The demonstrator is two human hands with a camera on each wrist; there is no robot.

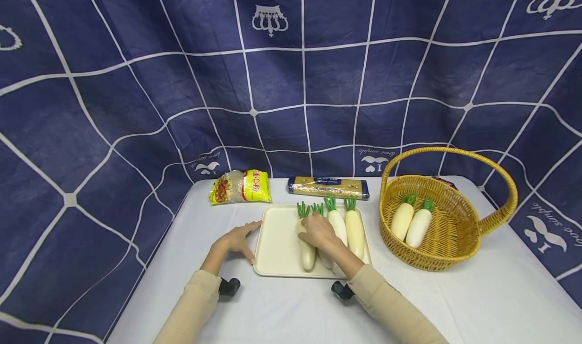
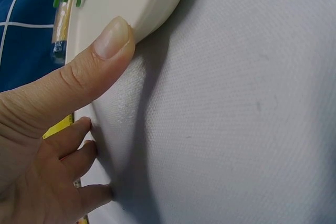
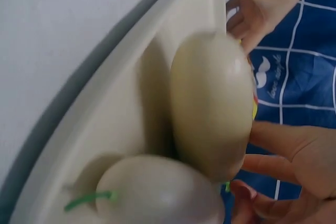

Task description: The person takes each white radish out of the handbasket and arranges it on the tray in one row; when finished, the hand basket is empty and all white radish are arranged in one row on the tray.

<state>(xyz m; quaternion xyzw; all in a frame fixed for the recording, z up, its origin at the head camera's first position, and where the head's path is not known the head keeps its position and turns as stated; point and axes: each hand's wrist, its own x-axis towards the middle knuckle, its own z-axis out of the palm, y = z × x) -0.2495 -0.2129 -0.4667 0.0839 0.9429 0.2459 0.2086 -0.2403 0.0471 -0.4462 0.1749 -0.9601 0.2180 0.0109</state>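
Observation:
A cream tray [image 1: 278,243] lies on the table with several white radishes with green tops on it. My right hand [image 1: 320,231] holds the leftmost white radish [image 1: 307,257] near its top, with fingers and thumb at its sides; in the right wrist view this radish [image 3: 210,98] lies beside another radish [image 3: 163,192]. Farther right on the tray are two more radishes [image 1: 355,235], side by side. At the tray's left edge is my left hand [image 1: 236,239], its fingers spread and the thumb [image 2: 107,51] touching the rim. It grips nothing.
A wicker basket [image 1: 429,260] with a tall handle stands right of the tray, two white radishes [image 1: 419,228] inside. Behind the tray lie a yellow food bag [image 1: 241,187] and a long pasta packet [image 1: 328,188]. A dark blue checked curtain [image 1: 332,76] hangs behind the table.

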